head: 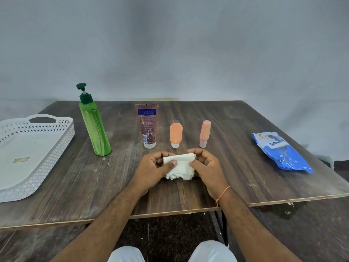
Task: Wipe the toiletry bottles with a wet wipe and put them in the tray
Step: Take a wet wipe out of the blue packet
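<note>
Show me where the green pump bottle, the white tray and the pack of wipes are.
green pump bottle [95,129], head view, middle of its body.
white tray [62,138], head view, its perforated right wall.
pack of wipes [283,154], head view, middle of the blue wrapper.

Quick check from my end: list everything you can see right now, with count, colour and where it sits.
pump bottle: 1, green with dark green pump, standing on the table, left of centre
tube: 1, brownish pink with blue label, standing cap down, mid table
small bottles: 2, orange with pale caps, standing cap down, right of the tube; the second is slimmer
tray: 1, white with lattice walls, left edge of the table, no bottles in it
wipes pack: 1, blue, lying on the right side of the table
wet wipe: 1, white, folded, held between both hands
table: 1, dark wood
left hand: pinching the wipe's left side
right hand: pinching the wipe's right side, orange thread on the wrist
</note>
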